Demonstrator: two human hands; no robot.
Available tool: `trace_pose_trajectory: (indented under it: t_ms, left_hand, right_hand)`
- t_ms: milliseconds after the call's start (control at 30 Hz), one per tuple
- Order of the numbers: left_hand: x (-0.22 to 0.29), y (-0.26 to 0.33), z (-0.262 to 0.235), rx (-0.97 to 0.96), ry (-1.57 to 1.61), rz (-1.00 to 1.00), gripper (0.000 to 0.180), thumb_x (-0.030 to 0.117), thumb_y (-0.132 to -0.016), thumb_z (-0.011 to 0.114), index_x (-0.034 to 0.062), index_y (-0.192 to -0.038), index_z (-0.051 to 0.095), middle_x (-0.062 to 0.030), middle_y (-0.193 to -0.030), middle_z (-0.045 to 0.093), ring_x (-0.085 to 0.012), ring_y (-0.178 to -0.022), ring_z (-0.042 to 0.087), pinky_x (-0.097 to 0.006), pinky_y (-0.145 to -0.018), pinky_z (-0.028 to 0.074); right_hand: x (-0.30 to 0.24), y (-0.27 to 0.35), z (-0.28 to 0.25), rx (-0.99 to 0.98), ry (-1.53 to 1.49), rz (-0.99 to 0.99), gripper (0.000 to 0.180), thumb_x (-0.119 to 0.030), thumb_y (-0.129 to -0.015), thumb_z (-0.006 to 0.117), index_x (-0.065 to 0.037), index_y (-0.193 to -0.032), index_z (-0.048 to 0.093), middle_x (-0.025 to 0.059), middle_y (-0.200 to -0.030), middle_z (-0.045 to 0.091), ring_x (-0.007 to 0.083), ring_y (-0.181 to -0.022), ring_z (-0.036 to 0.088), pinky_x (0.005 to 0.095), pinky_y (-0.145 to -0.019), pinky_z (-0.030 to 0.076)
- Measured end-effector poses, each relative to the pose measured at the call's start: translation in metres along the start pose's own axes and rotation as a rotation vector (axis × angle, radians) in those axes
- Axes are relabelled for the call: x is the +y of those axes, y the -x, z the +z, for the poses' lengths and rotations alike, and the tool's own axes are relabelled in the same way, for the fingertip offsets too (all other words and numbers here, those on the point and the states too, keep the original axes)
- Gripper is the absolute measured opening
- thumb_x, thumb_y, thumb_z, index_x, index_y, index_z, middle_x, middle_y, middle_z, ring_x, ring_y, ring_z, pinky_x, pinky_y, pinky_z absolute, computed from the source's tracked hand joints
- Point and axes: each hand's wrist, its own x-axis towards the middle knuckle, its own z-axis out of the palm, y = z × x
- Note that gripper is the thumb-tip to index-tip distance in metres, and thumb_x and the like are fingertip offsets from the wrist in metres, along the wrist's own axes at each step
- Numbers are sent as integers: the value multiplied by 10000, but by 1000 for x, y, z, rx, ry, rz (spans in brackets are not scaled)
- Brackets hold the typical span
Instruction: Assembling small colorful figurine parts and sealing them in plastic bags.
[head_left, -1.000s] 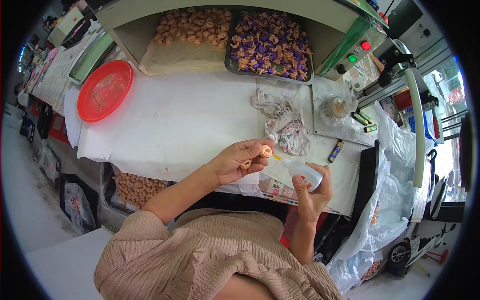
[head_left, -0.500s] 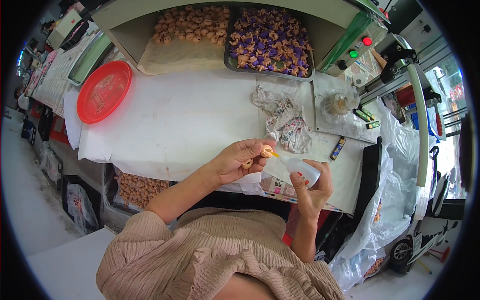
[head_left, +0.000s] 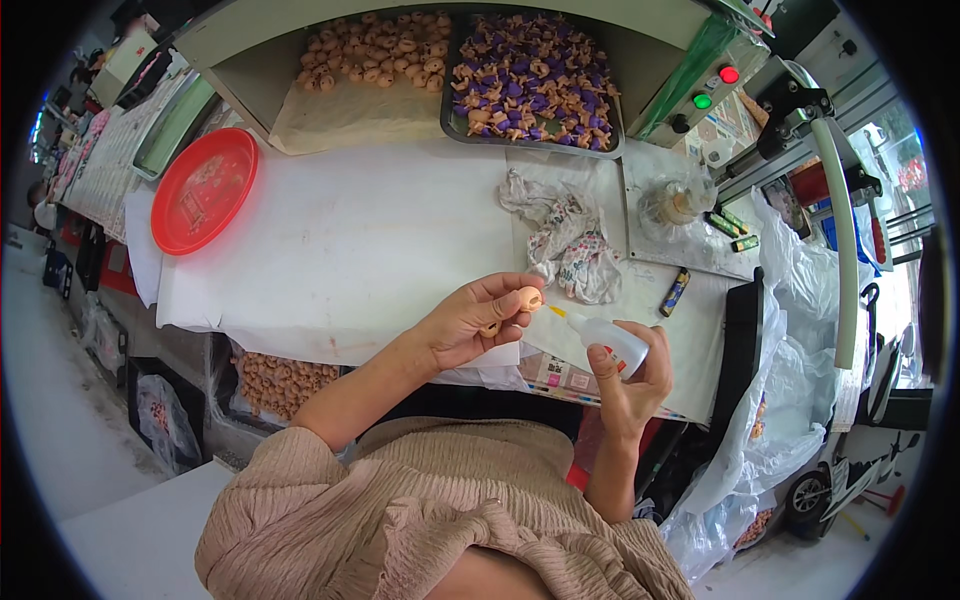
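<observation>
My left hand is closed, pinching a small flesh-coloured doll head between thumb and fingertips. A second doll head is tucked under its curled fingers. Wrapped round a translucent white squeeze bottle is my right hand, with the thumb on the bottle's side. The bottle lies tilted, and its yellow nozzle points at the pinched head, a small gap away. Both hands are above the front edge of the white-covered table.
Many doll heads lie on paper at the back, beside a black tray of purple-and-flesh figure parts. A red plate sits left. Right of centre are a crumpled cloth, a jar and a metal press.
The bottle has drawn slightly right, and its nozzle now stands apart from the doll head. The pinched head has turned a little in my left fingers.
</observation>
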Motion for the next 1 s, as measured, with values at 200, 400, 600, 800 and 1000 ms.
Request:
trace_pose_trajectory:
  t_ms: [200, 400, 600, 800, 1000]
  left_hand:
    - [1, 0, 2, -15, 5, -4, 377, 172, -902, 613, 88, -1262, 540, 0, -1063, 600, -45, -852, 618, -178, -746, 557]
    - [0, -1, 0, -18, 7, -6, 385, 171, -904, 609, 87, -1272, 534, -1, -1067, 600, -47, -842, 620, -175, -737, 557]
    - [1, -2, -1, -23, -2, -6, 384, 177, -907, 606, 84, -1273, 534, -5, -1068, 602, -47, -840, 618, -175, -732, 556]
    - [2, -1, 3, -3, -1, -1, 429, 229, -905, 608, 64, -1288, 505, -56, -1119, 607, -56, -839, 608, -174, -685, 556]
    - [8, 1, 4, 1, -5, -25, 378, 280, -936, 559, 75, -1252, 539, -46, -1091, 615, -55, -811, 623, -190, -725, 567]
  right_hand:
    - [-1, 1, -1, -30, 1, 6, 344, -245, -733, 795, 6, -908, 639, 47, -820, 553, 136, -725, 523, 257, -640, 405]
    - [1, 0, -1, -37, 20, 4, 341, -241, -729, 797, 7, -904, 641, 47, -815, 551, 137, -723, 522, 257, -638, 406]
    - [2, -3, 0, -14, 29, 21, 336, -226, -721, 802, 6, -903, 641, 42, -803, 544, 134, -718, 519, 259, -636, 406]
    - [9, -4, 1, 29, 24, -91, 322, -168, -706, 810, -6, -933, 650, 42, -792, 562, 119, -659, 510, 253, -557, 385]
    - [28, -12, 12, 131, -78, -9, 289, -102, -740, 778, -6, -946, 600, 59, -864, 572, 140, -737, 545, 256, -641, 433]
